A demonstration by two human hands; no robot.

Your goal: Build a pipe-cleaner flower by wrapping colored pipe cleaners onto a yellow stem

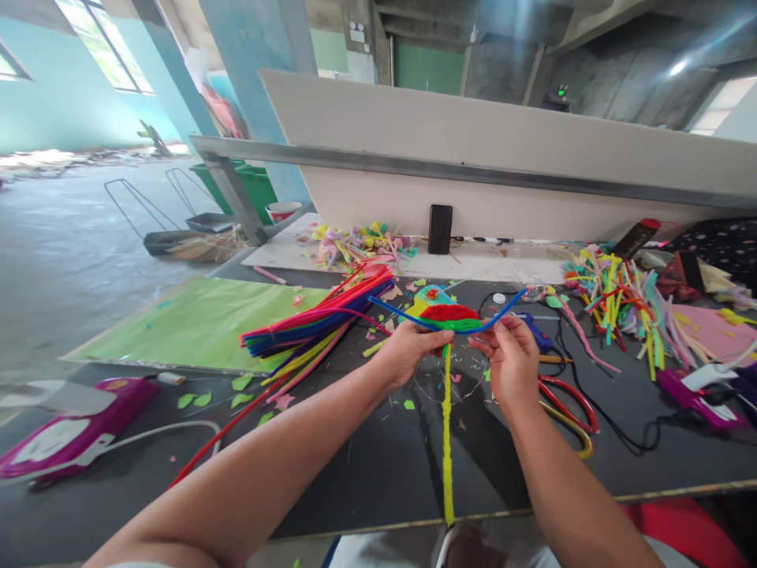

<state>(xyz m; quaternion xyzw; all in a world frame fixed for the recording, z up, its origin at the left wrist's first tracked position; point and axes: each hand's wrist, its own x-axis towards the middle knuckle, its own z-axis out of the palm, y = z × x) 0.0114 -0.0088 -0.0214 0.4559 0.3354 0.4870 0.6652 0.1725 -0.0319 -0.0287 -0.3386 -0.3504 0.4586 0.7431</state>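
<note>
My left hand (412,353) pinches a pipe-cleaner craft (450,313) from its left side, thumb in front. The craft is a flat shape with bands of red and green. A blue pipe cleaner (395,312) runs along its lower edge, and both its ends stick out and bend upward. On its right part the fingers of my right hand (512,355) are closed. A yellow fuzzy stem (448,426) hangs from the craft toward the table edge. Behind its top shows a yellow and light-blue piece (431,295) with a red spot; I cannot tell whether it is joined.
A bundle of long pipe cleaners (319,315) lies left, by a green sheet (177,323). Red-handled scissors (571,402) are near my right hand. Offcuts (615,292) heap up right. A phone (440,229) leans at the back; a purple corded device (76,422) sits left.
</note>
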